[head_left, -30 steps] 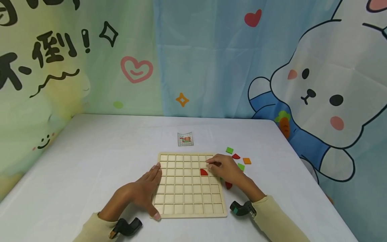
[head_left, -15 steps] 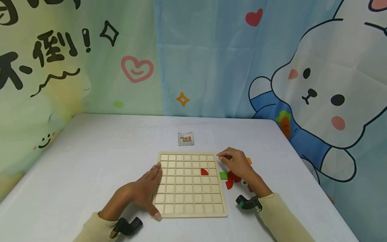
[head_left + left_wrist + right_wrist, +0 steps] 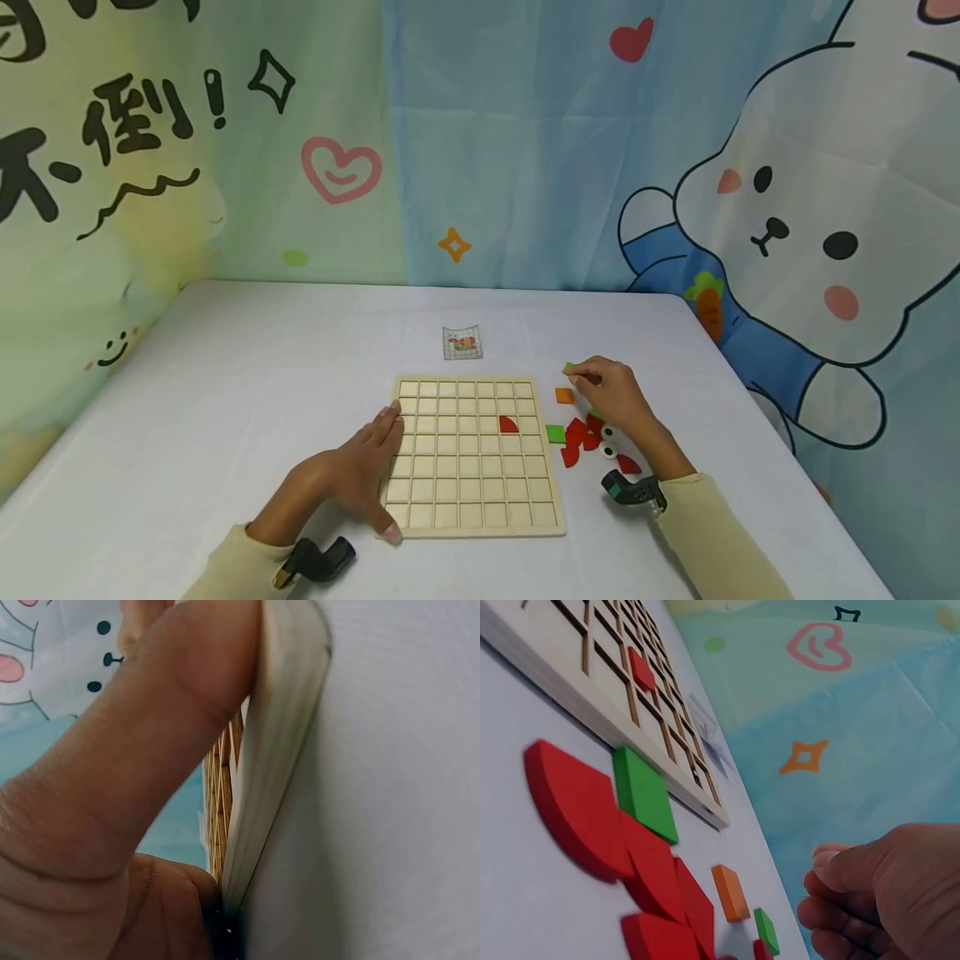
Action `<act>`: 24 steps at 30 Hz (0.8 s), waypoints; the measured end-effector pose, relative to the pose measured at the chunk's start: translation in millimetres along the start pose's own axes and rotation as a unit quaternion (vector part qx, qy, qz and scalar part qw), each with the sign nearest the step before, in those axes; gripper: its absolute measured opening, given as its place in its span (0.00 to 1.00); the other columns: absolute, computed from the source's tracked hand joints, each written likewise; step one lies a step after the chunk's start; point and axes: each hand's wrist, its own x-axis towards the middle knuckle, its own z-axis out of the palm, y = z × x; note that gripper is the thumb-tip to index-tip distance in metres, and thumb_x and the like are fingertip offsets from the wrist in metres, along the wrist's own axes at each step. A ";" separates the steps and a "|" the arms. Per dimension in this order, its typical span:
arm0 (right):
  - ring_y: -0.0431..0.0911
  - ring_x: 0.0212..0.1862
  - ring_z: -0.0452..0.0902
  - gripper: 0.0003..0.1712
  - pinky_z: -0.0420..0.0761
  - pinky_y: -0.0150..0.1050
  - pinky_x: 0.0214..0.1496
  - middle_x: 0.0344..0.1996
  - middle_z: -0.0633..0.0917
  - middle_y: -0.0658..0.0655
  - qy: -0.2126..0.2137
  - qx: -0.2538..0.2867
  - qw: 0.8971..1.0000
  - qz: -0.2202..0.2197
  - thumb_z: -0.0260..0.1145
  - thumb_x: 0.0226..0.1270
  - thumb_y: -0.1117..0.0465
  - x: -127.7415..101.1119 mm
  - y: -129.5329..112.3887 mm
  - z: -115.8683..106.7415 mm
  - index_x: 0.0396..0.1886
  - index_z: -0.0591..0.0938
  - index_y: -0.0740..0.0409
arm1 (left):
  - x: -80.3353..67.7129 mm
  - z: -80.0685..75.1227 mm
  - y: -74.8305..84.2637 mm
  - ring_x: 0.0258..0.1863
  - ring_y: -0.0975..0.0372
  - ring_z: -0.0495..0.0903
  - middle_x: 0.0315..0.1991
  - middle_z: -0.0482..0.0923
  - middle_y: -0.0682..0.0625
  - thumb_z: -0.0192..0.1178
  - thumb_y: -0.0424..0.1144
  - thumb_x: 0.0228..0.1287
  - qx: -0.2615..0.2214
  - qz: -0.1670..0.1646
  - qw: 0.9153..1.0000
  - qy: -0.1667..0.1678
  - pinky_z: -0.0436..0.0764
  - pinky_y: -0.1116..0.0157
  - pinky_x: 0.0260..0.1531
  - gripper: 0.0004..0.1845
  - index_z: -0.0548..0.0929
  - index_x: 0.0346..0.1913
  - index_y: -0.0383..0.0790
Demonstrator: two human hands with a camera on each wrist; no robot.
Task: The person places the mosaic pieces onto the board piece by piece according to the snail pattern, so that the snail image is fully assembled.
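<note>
A wooden grid board (image 3: 450, 483) lies on the white table, with one red quarter-round piece (image 3: 507, 424) in a cell at its right side. My left hand (image 3: 352, 479) rests flat along the board's left edge, and its thumb (image 3: 150, 750) presses the board's rim (image 3: 277, 750). My right hand (image 3: 611, 398) hovers to the right of the board with its fingers curled, and I see nothing in them. Its fingertips are next to a small green square (image 3: 569, 367). An orange square (image 3: 564, 395) lies just left of that hand.
Loose pieces lie between the board and my right wrist: a green square (image 3: 555, 432), several red pieces (image 3: 576, 442) and white pieces with black dots (image 3: 609, 433). A small pattern card (image 3: 461, 342) lies behind the board. The table's right edge (image 3: 757, 417) is close.
My right hand has left the board and moved right and back to the loose pieces. The orange square now lies further left. My left hand has not moved.
</note>
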 end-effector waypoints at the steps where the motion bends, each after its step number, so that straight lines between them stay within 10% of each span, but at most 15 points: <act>1: 0.51 0.41 0.79 0.10 0.81 0.46 0.44 0.40 0.85 0.59 0.002 0.000 1.000 0.004 0.64 0.66 0.72 -0.2 1.1 -1.4 0.45 0.86 0.66 | 0.1 0.0 0.0 0.74 0.43 0.32 0.75 0.29 0.32 0.79 0.64 0.30 -0.001 0.000 1.000 -0.001 0.45 0.48 0.70 0.78 0.41 0.74 0.23; 24: 0.57 0.48 0.75 0.20 0.80 0.46 0.46 0.48 0.79 0.66 -0.006 -0.053 0.988 0.142 0.65 0.68 0.62 1.6 24.3 -5.1 0.56 0.81 0.68 | 1.8 1.5 -1.9 0.74 0.43 0.32 0.75 0.28 0.32 0.79 0.65 0.31 -0.003 0.000 1.000 -0.006 0.45 0.47 0.70 0.78 0.41 0.74 0.23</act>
